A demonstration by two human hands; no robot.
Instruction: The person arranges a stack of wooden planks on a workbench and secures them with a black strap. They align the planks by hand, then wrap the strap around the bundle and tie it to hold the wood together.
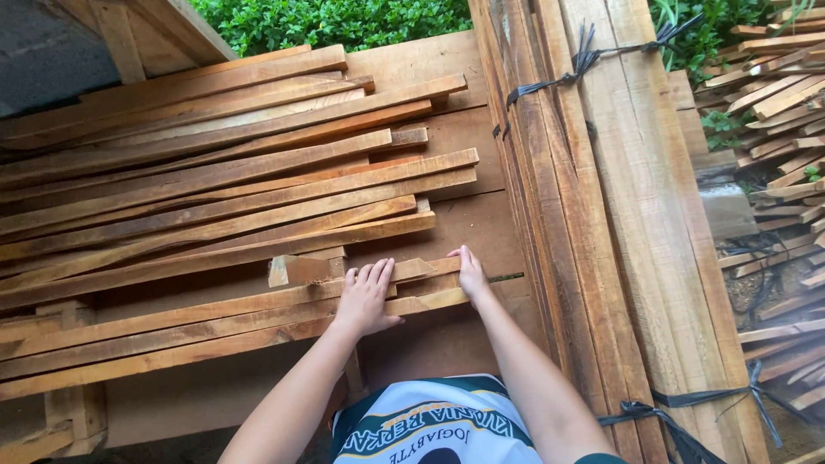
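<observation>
Pressing flat and open, the left hand (365,296) rests on the near wooden slats (215,322), while the right hand (471,273) lies open against their right ends, beside the tied plank bundle (601,215).

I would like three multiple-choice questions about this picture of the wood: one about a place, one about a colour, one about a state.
1. Where do both hands rest?
A. on the nearest wooden slats
B. on the tied bundle
C. on the bushes

2. What colour are the straps around the bundle?
A. white
B. black
C. red

3. How is the left hand?
A. closed in a fist
B. flat, fingers spread
C. holding a tool

Answers:
1 A: the left hand and right hand lie on the wooden slats.
2 B: the straps on the bundle are black.
3 B: its fingers lie open on the wood.
</observation>
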